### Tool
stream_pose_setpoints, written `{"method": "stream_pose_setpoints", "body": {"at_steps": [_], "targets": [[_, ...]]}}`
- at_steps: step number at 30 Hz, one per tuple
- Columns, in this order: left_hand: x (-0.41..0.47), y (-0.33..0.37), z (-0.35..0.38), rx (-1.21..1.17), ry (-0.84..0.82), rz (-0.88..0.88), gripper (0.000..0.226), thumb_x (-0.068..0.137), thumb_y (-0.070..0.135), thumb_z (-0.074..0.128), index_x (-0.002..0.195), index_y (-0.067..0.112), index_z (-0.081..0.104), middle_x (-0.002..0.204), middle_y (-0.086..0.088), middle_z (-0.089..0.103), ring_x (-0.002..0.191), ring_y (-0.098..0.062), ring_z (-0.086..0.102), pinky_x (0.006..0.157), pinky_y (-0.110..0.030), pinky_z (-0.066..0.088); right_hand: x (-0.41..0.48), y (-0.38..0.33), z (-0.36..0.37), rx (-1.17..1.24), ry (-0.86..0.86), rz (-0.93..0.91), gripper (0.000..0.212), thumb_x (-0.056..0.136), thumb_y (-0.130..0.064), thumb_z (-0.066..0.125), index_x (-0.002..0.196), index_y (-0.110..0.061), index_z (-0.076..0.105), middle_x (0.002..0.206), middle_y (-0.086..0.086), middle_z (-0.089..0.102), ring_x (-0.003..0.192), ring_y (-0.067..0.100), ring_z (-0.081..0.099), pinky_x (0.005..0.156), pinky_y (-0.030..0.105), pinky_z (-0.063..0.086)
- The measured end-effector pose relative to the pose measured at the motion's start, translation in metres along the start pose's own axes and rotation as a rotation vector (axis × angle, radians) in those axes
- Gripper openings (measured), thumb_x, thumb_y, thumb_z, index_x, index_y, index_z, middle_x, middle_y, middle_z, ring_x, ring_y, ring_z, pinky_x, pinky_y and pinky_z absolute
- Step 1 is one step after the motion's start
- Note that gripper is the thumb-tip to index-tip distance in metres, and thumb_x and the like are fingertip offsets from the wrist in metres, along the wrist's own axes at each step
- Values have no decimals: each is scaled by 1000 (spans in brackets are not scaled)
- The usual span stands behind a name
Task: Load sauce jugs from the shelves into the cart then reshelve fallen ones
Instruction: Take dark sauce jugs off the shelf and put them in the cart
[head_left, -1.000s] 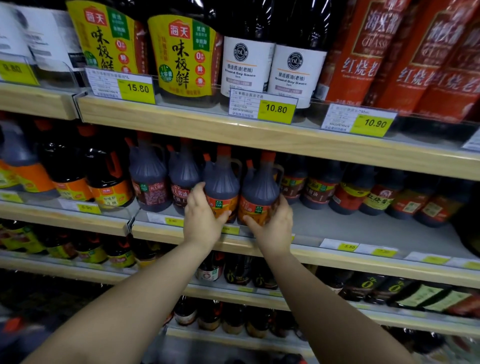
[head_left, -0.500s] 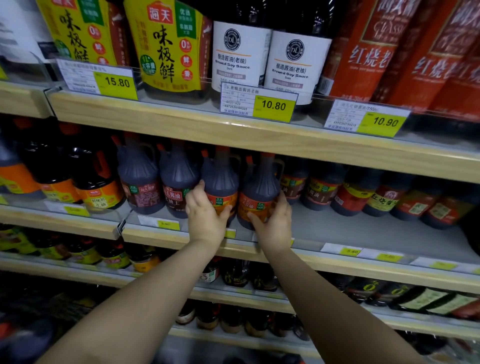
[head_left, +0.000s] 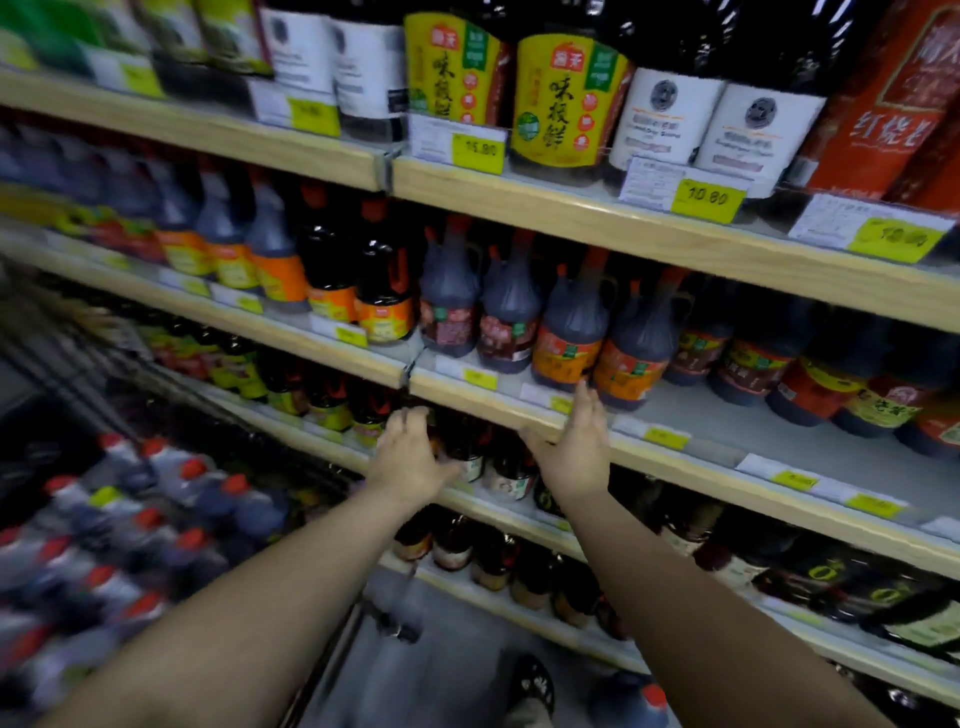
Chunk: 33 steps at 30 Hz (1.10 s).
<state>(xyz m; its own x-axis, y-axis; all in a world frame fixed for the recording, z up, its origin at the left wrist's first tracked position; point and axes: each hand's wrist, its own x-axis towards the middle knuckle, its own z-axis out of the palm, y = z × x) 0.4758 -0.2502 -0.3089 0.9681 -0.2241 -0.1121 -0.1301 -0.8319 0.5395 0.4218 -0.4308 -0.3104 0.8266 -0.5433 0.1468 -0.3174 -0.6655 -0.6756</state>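
Two dark sauce jugs with orange labels (head_left: 570, 332) (head_left: 638, 349) stand side by side on the middle shelf (head_left: 691, 470). My left hand (head_left: 410, 462) hangs in front of the shelf edge below them, fingers loosely curled, holding nothing. To its right, my right hand (head_left: 577, 452) is open with straight fingers, its tips just under the bases of the two jugs. The cart (head_left: 130, 551) at the lower left holds several red-capped jugs. One more red-capped jug (head_left: 631, 701) lies on the floor at the bottom edge.
More jugs and bottles fill the shelves left and right of the pair. Large bottles with yellow price tags (head_left: 706, 200) stand on the shelf above. A shoe (head_left: 531, 686) shows on the grey floor beside the cart's frame (head_left: 332, 660).
Both hands have let go of the two orange-labelled jugs and drawn back below the shelf edge. The view has swung left and down, bringing the loaded cart into sight.
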Motion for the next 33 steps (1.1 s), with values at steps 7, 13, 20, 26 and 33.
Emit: {"method": "stream_pose_setpoints", "body": {"at_steps": [7, 13, 20, 26, 33], "targets": [[-108, -141, -39, 5, -94, -287, 82, 70, 53, 61, 139, 16, 37, 143, -12, 37, 132, -32, 40, 106, -38, 38, -95, -61, 75, -49, -380, -72, 94, 81, -51, 67, 152, -25, 11, 160, 4, 10, 147, 23, 11, 116, 40, 23], [-158, -208, -39, -61, -133, -444, 83, 82, 44, 65, 147, 12, 25, 155, -18, 12, 140, -35, 27, 111, -36, 31, -143, -96, 129, -97, -609, -199, 94, 78, -51, 70, 151, -25, 17, 159, 4, 16, 146, 25, 15, 114, 38, 25], [-150, -245, -23, -178, -151, -663, 84, 84, 42, 64, 149, 14, 18, 159, -12, 2, 144, -31, 17, 112, -36, 28, -133, -116, 193, -223, -868, -309, 94, 80, -47, 69, 152, -25, 12, 160, 4, 8, 147, 25, 9, 117, 41, 22], [-93, -262, -17, -253, -158, -806, 87, 84, 42, 65, 150, 13, 16, 157, -13, 7, 141, -35, 22, 109, -38, 33, -80, -123, 256, -362, -1061, -461, 97, 80, -50, 67, 152, -28, 7, 161, 2, 4, 147, 25, 7, 116, 41, 23], [-34, -273, -4, -166, -193, -908, 76, 82, 46, 63, 142, 15, 29, 150, -13, 21, 134, -34, 32, 103, -41, 39, -22, -134, 325, -561, -1240, -700, 94, 82, -51, 65, 152, -30, 6, 160, -2, 5, 147, 25, 5, 117, 43, 23]]}}
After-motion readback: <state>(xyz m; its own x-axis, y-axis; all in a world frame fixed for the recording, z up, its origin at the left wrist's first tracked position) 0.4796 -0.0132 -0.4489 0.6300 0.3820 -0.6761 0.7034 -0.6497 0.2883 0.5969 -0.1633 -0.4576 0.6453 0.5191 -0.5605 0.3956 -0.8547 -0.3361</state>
